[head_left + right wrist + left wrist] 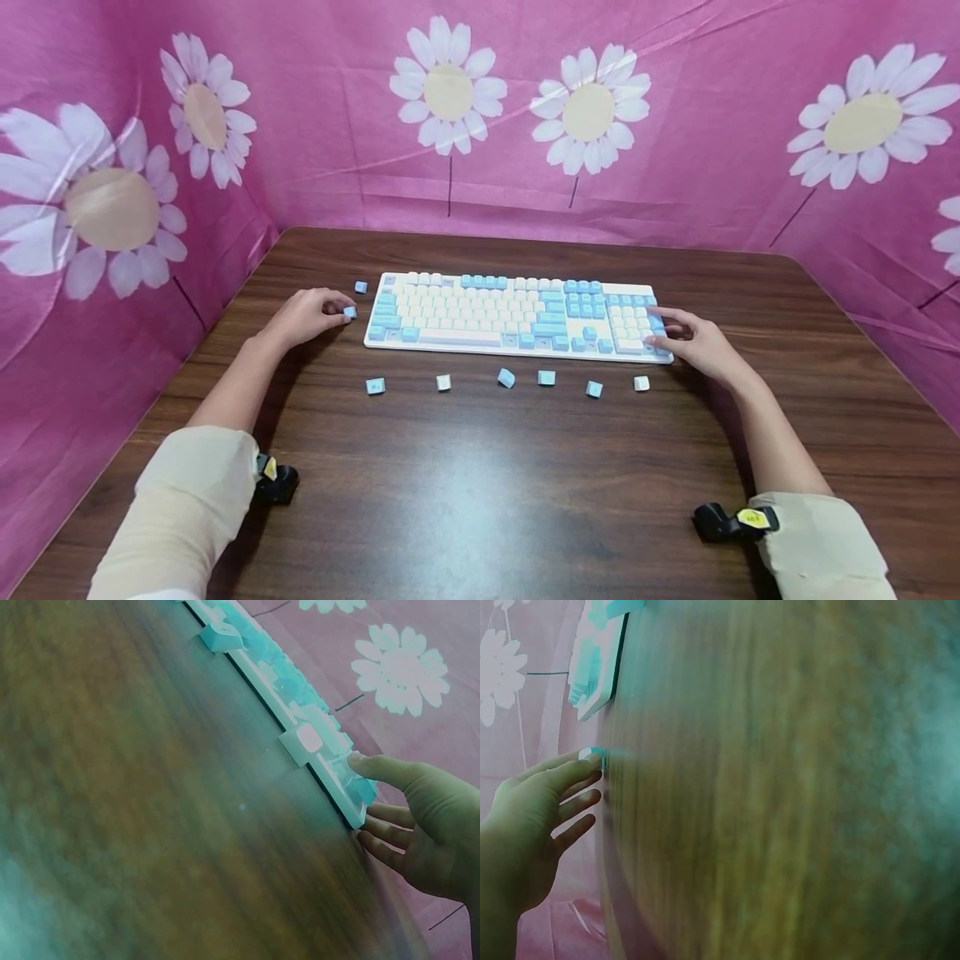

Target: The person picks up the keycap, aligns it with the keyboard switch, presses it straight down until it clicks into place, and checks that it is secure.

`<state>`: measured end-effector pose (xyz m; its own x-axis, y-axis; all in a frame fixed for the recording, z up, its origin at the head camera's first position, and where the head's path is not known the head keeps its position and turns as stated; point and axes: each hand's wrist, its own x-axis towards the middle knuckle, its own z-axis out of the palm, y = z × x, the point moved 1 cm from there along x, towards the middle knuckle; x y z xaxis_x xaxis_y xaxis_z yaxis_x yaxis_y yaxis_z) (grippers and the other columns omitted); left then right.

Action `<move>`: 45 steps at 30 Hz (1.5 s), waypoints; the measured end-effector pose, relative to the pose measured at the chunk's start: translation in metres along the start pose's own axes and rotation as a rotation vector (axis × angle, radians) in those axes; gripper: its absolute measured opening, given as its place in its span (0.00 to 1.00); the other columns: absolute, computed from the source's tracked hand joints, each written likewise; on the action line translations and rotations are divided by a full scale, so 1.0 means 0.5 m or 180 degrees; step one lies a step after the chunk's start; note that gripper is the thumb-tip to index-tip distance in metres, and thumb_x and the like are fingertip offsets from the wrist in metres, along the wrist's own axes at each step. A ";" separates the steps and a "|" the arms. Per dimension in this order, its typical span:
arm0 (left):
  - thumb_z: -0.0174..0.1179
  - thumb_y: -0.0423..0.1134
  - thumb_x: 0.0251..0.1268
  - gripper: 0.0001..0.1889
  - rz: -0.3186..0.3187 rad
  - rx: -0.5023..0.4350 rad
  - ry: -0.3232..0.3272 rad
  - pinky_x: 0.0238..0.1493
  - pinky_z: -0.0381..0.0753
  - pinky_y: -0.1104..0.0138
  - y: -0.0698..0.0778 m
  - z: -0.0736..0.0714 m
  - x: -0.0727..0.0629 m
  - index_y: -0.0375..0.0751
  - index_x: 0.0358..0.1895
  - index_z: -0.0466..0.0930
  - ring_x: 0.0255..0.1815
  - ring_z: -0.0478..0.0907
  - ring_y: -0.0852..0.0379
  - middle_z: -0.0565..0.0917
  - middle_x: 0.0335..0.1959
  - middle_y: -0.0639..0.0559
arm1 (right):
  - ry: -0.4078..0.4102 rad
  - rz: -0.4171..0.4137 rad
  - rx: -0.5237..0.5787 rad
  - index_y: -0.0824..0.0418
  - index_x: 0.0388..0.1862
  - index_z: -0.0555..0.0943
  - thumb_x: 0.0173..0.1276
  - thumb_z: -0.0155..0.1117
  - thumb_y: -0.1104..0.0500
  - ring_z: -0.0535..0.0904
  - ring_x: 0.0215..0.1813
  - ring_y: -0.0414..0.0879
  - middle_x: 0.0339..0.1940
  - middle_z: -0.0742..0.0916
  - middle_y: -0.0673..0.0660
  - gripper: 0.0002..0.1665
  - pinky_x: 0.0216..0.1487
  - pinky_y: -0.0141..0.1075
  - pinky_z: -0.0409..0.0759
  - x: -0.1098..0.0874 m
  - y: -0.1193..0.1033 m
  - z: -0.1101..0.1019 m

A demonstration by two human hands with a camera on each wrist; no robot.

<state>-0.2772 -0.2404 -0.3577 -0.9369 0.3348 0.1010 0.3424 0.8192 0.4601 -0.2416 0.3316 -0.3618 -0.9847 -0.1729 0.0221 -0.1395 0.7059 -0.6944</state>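
Note:
A white keyboard [459, 337] with white and light blue keys lies across the table, and a few of its key places lack caps. Left of it, my left hand [306, 318] pinches a blue keycap [350, 312] between thumb and fingertips, low over the table. The left wrist view shows this keycap [592, 754] at the fingertips, the other fingers spread. At the keyboard's right end my right hand [701, 343] grips the edge. In the right wrist view its thumb [379, 766] rests on top, with the fingers at the side.
Another blue keycap [361, 287] lies beyond my left hand. In front of the keyboard several loose keycaps form a row, from a blue keycap [375, 386] at left to a white keycap [641, 383] at right. A pink flowered cloth [510, 192] hangs behind the brown table [480, 467].

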 end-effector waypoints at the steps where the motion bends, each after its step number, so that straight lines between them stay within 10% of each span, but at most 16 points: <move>1: 0.61 0.36 0.60 0.12 0.0012 0.0009 0.0002 0.41 0.72 0.54 0.000 0.000 0.001 0.34 0.45 0.81 0.38 0.77 0.48 0.82 0.33 0.45 | 0.0002 0.0006 0.0003 0.58 0.66 0.67 0.61 0.63 0.45 0.71 0.52 0.52 0.51 0.79 0.67 0.37 0.40 0.30 0.68 -0.001 0.000 0.000; 45: 0.59 0.35 0.62 0.13 0.0195 0.0075 0.0200 0.41 0.72 0.55 0.036 -0.027 0.034 0.32 0.47 0.80 0.38 0.76 0.49 0.81 0.35 0.43 | 0.0091 0.0079 0.0519 0.56 0.67 0.67 0.64 0.61 0.46 0.69 0.50 0.36 0.57 0.74 0.67 0.35 0.43 0.25 0.66 -0.003 0.021 0.012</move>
<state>-0.2882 -0.2264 -0.3360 -0.9165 0.3553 0.1837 0.4000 0.8091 0.4306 -0.2411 0.3354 -0.3734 -0.9905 -0.1357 0.0223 -0.0987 0.5884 -0.8025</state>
